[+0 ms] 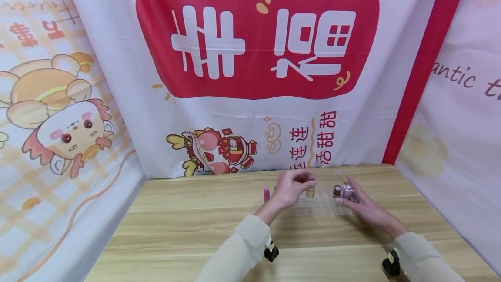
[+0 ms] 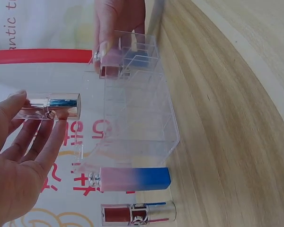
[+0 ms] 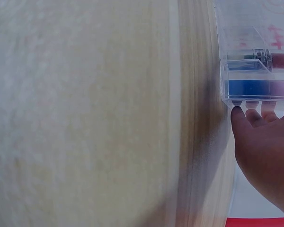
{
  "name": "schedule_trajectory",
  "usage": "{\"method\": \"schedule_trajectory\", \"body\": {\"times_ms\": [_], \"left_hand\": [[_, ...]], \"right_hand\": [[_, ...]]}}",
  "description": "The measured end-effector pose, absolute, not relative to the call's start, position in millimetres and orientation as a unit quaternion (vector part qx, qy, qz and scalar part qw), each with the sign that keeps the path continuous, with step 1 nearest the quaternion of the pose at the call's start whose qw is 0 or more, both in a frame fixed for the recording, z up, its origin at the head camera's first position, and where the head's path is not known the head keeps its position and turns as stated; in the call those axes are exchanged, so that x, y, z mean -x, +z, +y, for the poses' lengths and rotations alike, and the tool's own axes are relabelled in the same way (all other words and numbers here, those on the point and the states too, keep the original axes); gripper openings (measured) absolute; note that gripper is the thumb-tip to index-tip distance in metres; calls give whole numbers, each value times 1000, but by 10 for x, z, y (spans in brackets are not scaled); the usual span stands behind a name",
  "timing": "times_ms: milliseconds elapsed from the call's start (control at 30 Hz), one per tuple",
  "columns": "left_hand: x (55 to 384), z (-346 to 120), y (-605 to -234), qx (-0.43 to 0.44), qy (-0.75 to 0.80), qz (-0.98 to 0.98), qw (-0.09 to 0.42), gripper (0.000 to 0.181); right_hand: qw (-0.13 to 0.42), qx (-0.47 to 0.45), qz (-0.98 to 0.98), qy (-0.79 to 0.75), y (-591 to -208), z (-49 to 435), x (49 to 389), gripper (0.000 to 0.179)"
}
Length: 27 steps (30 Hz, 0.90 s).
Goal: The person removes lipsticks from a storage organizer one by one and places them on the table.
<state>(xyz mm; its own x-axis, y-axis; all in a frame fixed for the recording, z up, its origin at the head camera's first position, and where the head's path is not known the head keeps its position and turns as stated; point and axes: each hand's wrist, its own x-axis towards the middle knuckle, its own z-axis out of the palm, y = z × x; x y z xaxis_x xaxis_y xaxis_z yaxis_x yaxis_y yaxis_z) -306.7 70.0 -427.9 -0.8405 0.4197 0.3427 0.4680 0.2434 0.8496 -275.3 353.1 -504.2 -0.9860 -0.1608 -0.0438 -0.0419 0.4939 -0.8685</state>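
Tube (image 2: 54,102), gold and mirror-bright, is what we see in the left hand (image 1: 288,188), upright and raised over the clear organizer (image 2: 144,123), nearer its left part. The thumb lies at the upper end and the fingers run along the side, a narrow hold with the lower part sticking out below. We judge it light and wholly stiff, probably metal and hard plastic. The polished barrel looks slippery, so we favour thumb and finger pads set across from each other on the upper half, leaving the bottom free. A drop might scratch or crack its casing.

The right hand (image 1: 369,208) holds the right end of the organizer, its fingers around the outer wall. Beside that wall, in the compartments, stand a pink-and-blue tube (image 3: 255,88) and a red tube (image 3: 280,60). The organizer itself seems light, rigid and brittle, and we think it could slide on the smooth bench (image 1: 188,221) if let go; low on the end walls is where we would steady it.

Just beyond its left end, another pink-and-blue one (image 2: 135,178) and a clear gloss tube (image 2: 118,214) stand side by side.
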Motion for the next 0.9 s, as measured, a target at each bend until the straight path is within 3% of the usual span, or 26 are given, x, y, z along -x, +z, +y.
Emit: {"method": "schedule_trajectory", "body": {"times_ms": [300,900], "left_hand": [[3027,587,-4260,269,-545,-794,4,17],[3045,379,-4196,266,-540,-799,15,11]], "right_hand": [[72,50,863,-498,-5044,3540,2746,99],[65,66,856,-508,-5018,3543,2724,98]]}}
